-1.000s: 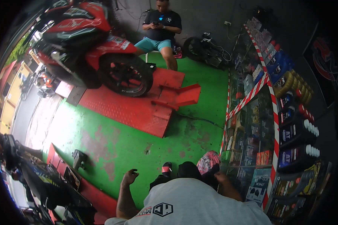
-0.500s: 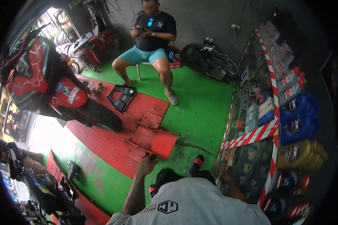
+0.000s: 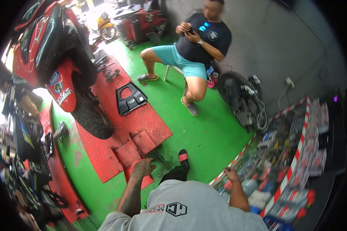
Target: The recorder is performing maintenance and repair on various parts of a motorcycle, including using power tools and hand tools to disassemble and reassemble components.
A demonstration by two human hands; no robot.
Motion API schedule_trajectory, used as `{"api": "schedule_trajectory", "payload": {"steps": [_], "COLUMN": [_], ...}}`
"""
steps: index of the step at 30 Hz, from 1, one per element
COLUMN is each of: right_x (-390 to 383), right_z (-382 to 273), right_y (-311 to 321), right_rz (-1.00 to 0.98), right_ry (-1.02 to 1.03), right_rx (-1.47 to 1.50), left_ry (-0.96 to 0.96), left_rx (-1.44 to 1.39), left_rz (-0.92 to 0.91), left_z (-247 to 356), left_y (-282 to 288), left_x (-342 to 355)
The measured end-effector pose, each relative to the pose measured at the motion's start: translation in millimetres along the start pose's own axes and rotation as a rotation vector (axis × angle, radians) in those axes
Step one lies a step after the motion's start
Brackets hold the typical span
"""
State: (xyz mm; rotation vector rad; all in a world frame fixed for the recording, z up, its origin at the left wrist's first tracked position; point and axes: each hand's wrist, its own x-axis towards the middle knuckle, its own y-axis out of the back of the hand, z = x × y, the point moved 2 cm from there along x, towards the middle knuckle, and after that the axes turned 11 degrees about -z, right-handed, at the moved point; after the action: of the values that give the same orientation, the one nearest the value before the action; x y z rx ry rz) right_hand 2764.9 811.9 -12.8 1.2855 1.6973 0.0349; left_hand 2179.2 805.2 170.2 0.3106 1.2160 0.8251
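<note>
Green floor point(image 3: 219, 119) runs between the red motorcycle lift point(image 3: 154, 125) and glass display case point(image 3: 295, 157); your left hand point(image 3: 144, 168), loosely open, seemingly empty, overlaps the lift's ramp point(image 3: 128, 154), contact unclear; your right hand point(image 3: 231, 174), grip unclear, is beside the case; best keep both clear of edges.

We see a worn green-painted floor point(image 3: 214, 129) bearing a broad red textured-metal platform point(image 3: 144, 119) and a black wheel assembly point(image 3: 235, 100); on the platform we find a black angular plastic panel point(image 3: 133, 103) and a red-and-black motorcycle point(image 3: 42, 54).
</note>
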Motion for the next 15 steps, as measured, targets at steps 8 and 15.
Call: {"api": "schedule_trajectory", "payload": {"steps": [8, 15], "right_x": [51, 210], "right_z": [-25, -83], "right_y": [77, 140], "right_rz": [-0.199, -0.441], "right_ry": [-0.088, -0.144], "right_rx": [0.008, -0.160], "left_ry": [-0.204, 0.161], "left_rx": [-0.257, -0.382], "left_rz": [-0.078, 0.085], "left_z": [94, 47], "left_y": [65, 123], "left_x": [110, 178]}}
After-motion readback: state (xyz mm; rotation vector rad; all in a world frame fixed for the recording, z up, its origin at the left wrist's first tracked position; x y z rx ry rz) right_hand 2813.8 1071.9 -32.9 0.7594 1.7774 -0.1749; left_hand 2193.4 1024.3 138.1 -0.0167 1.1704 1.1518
